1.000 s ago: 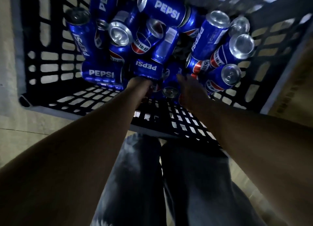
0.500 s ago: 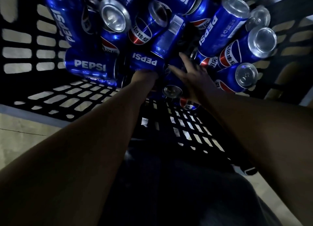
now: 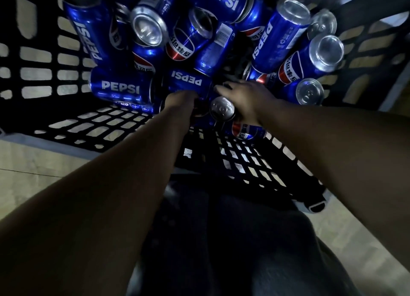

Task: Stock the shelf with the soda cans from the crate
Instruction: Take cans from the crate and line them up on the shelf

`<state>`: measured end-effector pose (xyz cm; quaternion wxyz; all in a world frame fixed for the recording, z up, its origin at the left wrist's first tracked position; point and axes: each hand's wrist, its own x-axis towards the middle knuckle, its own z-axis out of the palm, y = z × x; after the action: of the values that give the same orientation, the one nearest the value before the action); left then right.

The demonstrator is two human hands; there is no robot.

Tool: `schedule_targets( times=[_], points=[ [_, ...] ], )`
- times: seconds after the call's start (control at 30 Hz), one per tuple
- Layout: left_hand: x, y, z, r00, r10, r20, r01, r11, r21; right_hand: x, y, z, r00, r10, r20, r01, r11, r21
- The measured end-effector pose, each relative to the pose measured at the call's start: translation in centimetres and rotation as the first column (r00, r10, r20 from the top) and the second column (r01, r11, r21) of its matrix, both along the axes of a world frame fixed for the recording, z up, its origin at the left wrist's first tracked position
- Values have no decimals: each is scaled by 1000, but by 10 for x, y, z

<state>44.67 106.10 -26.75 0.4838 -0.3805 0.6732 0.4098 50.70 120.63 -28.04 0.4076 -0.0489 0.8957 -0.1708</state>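
Note:
A black lattice crate [image 3: 73,127] below me holds several blue Pepsi cans in a loose heap [image 3: 281,36]. My left hand [image 3: 180,102] reaches into the middle of the heap and is closed around the near side of a can lying on its side with its label upside down [image 3: 188,82]. My right hand [image 3: 246,98] lies, fingers stretched to the left, on top of another can on its side, whose silver lid [image 3: 222,109] shows just below the hand. Its thumb and palm are hidden, so its grip is unclear. No shelf is in view.
The crate's near wall [image 3: 244,162] stands right against my legs in dark trousers [image 3: 221,240]. Light wooden floor [image 3: 33,160] shows on the left and lower right. The crate's tall side walls [image 3: 368,58] enclose the cans on all sides.
My view has moved closer to the cans. My right hand, spread above the heap earlier, has come down onto the can with the silver lid. My left hand stays at the same can.

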Motion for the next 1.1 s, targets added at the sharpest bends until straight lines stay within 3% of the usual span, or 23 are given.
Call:
schedule_targets(
  times=[0.13,0.23,0.43,0.7,0.93,1.1],
  points=[
    [-3,0,29,998,65,2,-65,998,-9,-6,1,37,978,-206,36,209,975,-78],
    [-5,0,71,1000,20,14,-21,1000,17,-8,7,76,952,-305,4,304,948,-98],
    [-14,5,168,993,-114,-5,114,992,58,-16,22,166,961,-266,-74,261,963,-66],
    [-28,2,297,992,-111,-59,116,990,79,-23,19,307,948,-281,-150,275,960,-60],
    [-31,-9,411,887,-421,-190,433,901,25,-31,5,447,864,-450,-225,414,890,-191],
    [-40,-17,482,747,-537,-393,568,822,-44,-42,2,541,854,-439,-280,394,897,-202]
  ],
)
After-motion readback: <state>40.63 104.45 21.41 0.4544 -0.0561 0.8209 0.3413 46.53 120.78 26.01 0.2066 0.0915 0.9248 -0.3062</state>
